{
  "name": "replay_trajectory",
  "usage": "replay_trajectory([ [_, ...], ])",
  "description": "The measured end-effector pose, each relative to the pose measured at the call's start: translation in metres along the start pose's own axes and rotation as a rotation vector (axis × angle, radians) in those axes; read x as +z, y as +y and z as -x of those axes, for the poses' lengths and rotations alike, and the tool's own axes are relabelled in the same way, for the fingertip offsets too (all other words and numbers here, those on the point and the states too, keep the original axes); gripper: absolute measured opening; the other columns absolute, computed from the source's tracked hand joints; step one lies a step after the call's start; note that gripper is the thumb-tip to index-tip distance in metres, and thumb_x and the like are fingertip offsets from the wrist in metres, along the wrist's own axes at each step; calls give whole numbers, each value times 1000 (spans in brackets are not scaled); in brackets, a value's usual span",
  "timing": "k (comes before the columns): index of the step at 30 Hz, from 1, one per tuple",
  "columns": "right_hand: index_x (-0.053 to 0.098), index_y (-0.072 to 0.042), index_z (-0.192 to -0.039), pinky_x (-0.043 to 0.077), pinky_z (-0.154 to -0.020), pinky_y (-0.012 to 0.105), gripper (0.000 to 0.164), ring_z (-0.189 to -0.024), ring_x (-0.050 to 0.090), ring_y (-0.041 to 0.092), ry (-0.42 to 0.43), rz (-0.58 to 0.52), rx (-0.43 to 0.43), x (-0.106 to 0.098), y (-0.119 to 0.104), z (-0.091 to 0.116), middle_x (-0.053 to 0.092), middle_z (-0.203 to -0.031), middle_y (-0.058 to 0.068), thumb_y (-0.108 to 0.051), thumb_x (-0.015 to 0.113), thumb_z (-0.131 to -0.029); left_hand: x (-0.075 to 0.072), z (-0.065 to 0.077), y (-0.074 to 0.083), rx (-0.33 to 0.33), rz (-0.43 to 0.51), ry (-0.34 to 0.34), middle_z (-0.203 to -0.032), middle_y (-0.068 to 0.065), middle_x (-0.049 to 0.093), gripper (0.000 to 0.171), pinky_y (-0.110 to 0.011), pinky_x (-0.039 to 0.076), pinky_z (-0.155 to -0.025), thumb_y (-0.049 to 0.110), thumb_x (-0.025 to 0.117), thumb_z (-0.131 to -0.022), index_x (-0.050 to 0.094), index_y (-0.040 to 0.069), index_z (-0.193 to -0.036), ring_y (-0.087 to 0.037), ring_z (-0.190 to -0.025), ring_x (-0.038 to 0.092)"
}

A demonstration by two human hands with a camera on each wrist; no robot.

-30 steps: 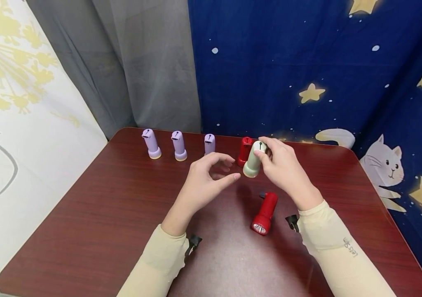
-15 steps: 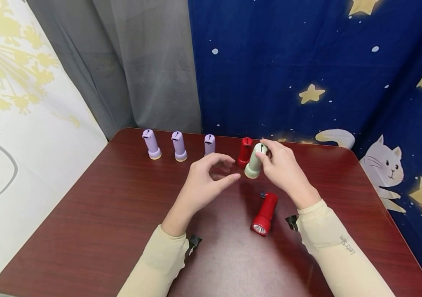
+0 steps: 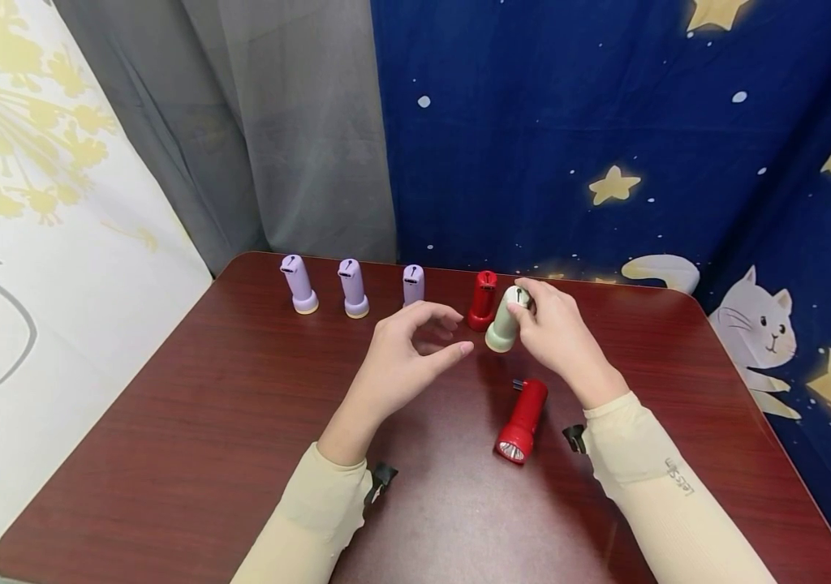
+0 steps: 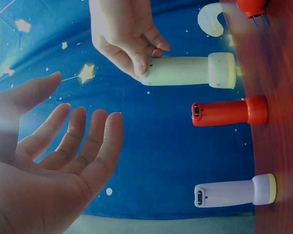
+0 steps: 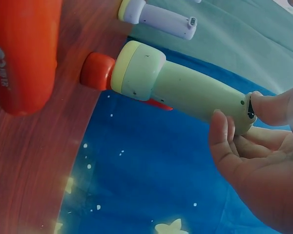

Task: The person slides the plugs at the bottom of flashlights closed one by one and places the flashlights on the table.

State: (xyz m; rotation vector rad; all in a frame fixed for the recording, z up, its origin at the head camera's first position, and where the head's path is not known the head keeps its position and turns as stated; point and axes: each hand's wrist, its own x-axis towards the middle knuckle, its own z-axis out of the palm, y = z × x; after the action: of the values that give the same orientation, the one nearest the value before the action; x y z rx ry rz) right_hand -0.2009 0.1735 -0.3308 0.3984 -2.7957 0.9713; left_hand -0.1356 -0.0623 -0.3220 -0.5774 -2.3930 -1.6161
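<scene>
My right hand (image 3: pixel 561 337) holds a pale green flashlight (image 3: pixel 501 331) near its tail end, lamp head pointing down. In the right wrist view, thumb and fingers pinch the tail of this green flashlight (image 5: pixel 195 90). It hangs close over the table, just right of a red flashlight (image 3: pixel 483 302) standing on its head. My left hand (image 3: pixel 408 353) is in the air to the left, fingers loosely bent and thumb apart, holding nothing. A second red flashlight (image 3: pixel 523 418) lies on its side between the forearms, its plug prongs (image 3: pixel 518 384) folded out.
Three lilac flashlights stand head down along the back edge: one far left (image 3: pixel 299 285), one beside it (image 3: pixel 353 289), and one (image 3: pixel 413 284) partly hidden behind my left hand. The reddish-brown table (image 3: pixel 204 454) ends at grey and blue curtains (image 3: pixel 503 138).
My right hand has shifted slightly right and down with the green flashlight, widening its gap from the standing red one. My left hand stays put.
</scene>
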Motion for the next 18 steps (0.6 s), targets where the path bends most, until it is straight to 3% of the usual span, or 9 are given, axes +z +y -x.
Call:
replay_trajectory([
  [5, 55, 7, -148, 47, -119, 59, 46, -135, 59, 46, 6, 11, 0, 2, 7, -2, 60, -147, 29, -12, 59, -106, 0, 0, 1, -1, -6, 1, -113, -6, 76, 30, -34, 67, -85, 12, 85, -89, 75, 9, -117, -25, -100, 75],
  [11, 55, 8, -147, 47, -118, 60, 46, -134, 59, 47, 6, 24, 7, 4, 15, -4, 61, -146, 31, -11, 58, -106, 0, 0, 1, 0, -1, -2, -113, -8, 76, 30, -35, 67, -85, 13, 85, -90, 74, 8, -117, -34, -102, 75],
  [18, 53, 8, -148, 44, -121, 60, 47, -138, 57, 48, -18, 28, 21, 6, 25, -9, 59, -148, 31, -10, 57, -106, 0, 0, 2, -9, -3, -3, -112, -7, 76, 29, -33, 67, -85, 12, 85, -90, 75, 9, -116, -31, -101, 75],
])
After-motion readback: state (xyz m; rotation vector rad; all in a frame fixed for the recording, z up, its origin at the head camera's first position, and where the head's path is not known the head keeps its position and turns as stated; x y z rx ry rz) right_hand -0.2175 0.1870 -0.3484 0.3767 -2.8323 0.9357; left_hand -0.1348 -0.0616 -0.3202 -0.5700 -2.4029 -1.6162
